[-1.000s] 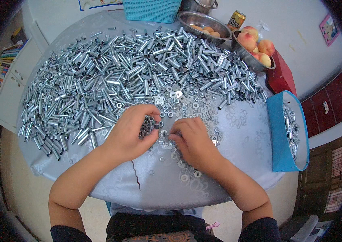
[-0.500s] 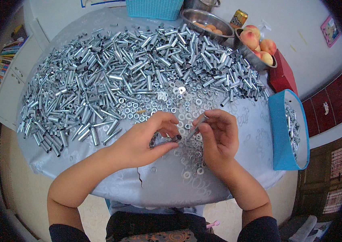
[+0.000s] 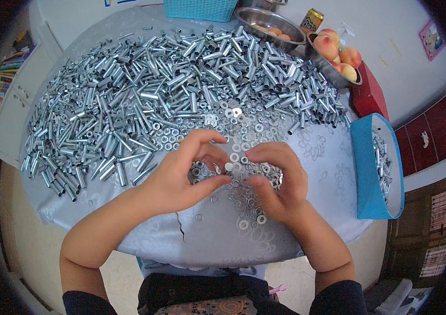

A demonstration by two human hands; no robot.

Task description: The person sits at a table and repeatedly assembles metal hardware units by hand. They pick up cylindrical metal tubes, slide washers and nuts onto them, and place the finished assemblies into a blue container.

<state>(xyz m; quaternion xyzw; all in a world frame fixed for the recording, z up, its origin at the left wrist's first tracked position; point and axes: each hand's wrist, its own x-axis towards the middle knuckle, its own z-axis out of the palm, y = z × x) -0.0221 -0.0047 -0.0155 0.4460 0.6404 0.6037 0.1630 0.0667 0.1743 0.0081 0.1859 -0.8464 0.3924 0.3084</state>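
My left hand [image 3: 181, 176] and my right hand [image 3: 278, 181] meet fingertip to fingertip just above a round table covered in a silver-grey cloth [image 3: 202, 236]. Between the thumbs and forefingers sits a small round washer [image 3: 228, 167], against what looks like a short metal tube end pinched in my left fingers. Loose washers [image 3: 244, 126] lie scattered under and around both hands. A big heap of short shiny metal tubes [image 3: 154, 94] fills the far half of the table, beyond my hands.
A blue box [image 3: 365, 173] holding some tubes stands at the table's right edge, with a red box [image 3: 367, 94] behind it. Two metal bowls with peaches [image 3: 338, 52] and other fruit [image 3: 270, 23], a can [image 3: 312, 21] and a teal basket [image 3: 199, 8] are at the back.
Both hands have risen off the washers and drawn together. My left hand, earlier cupped on the table, now pinches at the fingertips facing my right hand.
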